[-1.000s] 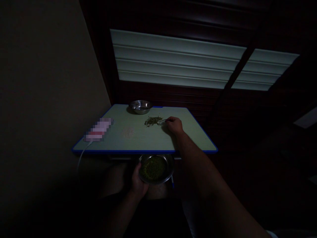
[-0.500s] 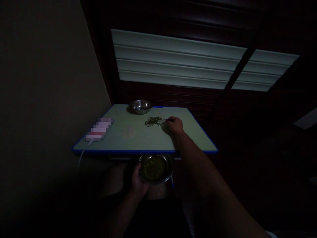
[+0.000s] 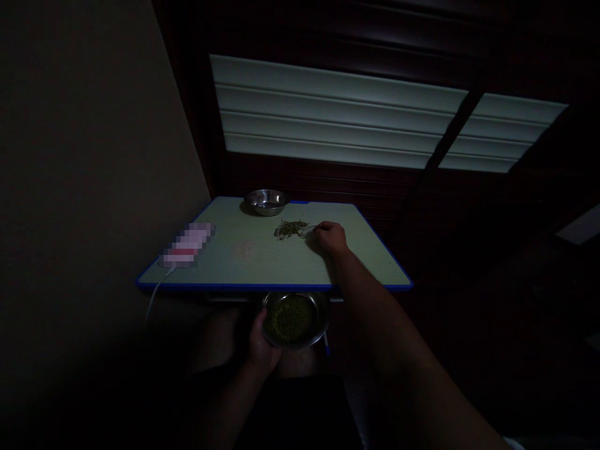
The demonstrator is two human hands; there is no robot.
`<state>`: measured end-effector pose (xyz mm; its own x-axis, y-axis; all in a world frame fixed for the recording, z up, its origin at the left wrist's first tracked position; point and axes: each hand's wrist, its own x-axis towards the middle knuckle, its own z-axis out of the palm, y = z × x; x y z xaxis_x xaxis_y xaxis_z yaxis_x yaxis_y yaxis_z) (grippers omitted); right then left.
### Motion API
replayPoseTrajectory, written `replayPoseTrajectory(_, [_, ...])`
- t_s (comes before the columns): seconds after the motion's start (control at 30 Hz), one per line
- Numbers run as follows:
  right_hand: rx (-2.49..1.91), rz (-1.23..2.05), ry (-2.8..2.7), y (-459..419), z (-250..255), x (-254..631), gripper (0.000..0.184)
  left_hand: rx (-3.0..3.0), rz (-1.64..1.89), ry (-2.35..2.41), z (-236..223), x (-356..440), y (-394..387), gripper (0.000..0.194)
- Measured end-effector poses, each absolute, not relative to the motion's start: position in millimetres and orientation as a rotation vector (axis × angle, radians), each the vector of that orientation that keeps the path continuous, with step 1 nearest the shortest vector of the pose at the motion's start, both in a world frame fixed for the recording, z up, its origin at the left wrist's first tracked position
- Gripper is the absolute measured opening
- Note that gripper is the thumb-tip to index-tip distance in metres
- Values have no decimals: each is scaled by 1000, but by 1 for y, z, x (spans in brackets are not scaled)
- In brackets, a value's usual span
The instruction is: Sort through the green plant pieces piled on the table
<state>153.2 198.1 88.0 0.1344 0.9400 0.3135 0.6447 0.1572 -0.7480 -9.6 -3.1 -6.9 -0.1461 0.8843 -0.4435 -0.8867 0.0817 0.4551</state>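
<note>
My left hand (image 3: 263, 350) grips the left rim of a metal bowl (image 3: 319, 334), held below the table's front edge over my lap. Small green beans (image 3: 291, 317) fill its bottom. Over the table my right hand (image 3: 330, 237) is closed on the handle of a small spoon (image 3: 307, 230). The spoon's end touches the right side of a loose pile of green and brownish beans (image 3: 289, 229) on the tabletop. Dim light hides the fingertips and the spoon's fine detail.
The pale table (image 3: 267, 269) has a blue edge. A second metal bowl (image 3: 267, 203) stands at its back left. A blurred-out phone-like object (image 3: 187, 245) lies at the left, with a white cable (image 3: 157, 287) hanging over the edge. Dark slatted doors (image 3: 328, 112) rise behind.
The spoon and my right hand have shifted very slightly left at the pile's right side. My left hand and the bowl have stayed in place.
</note>
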Motion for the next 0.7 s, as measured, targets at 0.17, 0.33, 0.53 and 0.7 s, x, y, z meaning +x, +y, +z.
replayPoseTrajectory(0.17, [-1533,472,-1625,198,87,153,20,4,1535,766,-7,-10,-2,28])
replayPoseTrajectory(0.33, [-1478,520,-1642,198,86,152,18,-2,1538,783,-8,-10,-2,26])
replayPoseTrajectory(0.53, [-1402,681,-1604,199,85,150,12,4,1527,787,-8,-10,-3,28])
replayPoseTrajectory(0.7, [-1358,933,-1541,191,95,147,12,30,1529,758,-12,-11,-3,30])
